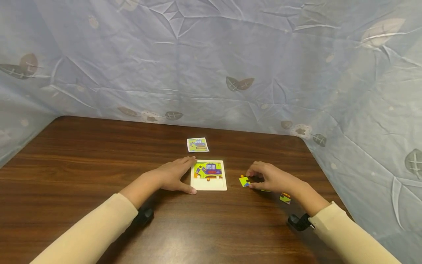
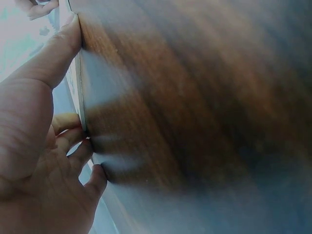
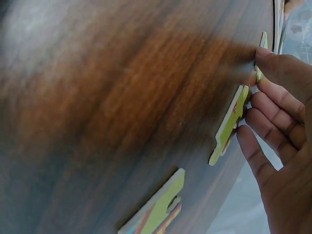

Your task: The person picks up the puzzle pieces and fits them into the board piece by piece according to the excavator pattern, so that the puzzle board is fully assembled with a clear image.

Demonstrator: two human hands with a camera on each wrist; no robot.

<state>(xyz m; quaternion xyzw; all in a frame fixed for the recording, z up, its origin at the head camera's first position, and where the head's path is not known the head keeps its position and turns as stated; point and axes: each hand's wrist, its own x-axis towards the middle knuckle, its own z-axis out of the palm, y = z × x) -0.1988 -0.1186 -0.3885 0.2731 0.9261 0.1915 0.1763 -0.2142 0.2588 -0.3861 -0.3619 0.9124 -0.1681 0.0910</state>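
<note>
A jigsaw puzzle tray (image 1: 211, 185) with a white border lies mid-table. Its upper part holds a picture of a purple excavator on green, and its lower strip is bare. My left hand (image 1: 173, 176) spreads along the tray's left side, its thumb at the near corner and its fingertips at the far one. To the right of the tray, my right hand (image 1: 271, 177) pinches a green puzzle piece (image 1: 244, 181) with an orange knob between thumb and finger. Another puzzle piece (image 3: 229, 124) lies by the fingers of that hand, mostly hidden from the head view.
One more puzzle piece (image 1: 285, 198) lies below the right wrist. Behind the tray is a small picture card (image 1: 197, 145) showing a similar excavator. The brown wooden table (image 1: 99, 154) ends at a grey-blue patterned curtain (image 1: 204, 66) at the back and sides.
</note>
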